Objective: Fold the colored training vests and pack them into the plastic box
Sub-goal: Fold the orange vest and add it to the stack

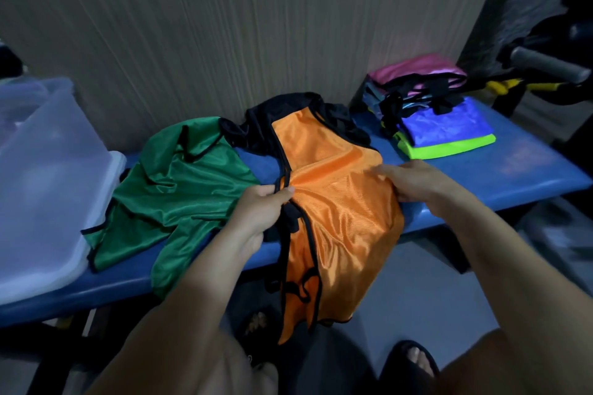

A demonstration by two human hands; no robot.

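My left hand (260, 212) pinches the shiny orange mesh vest's (340, 218) black-trimmed edge while my right hand (414, 183) lies flat, pinning it for folding.

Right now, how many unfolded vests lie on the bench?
2: the orange vest in the middle, draping over the bench's front edge, and the green vest left of it. Black fabric behind may hide more.

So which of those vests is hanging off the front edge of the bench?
The orange vest, the one both hands hold. Its lower end droops past the bench edge; the green vest lies beside it on top.
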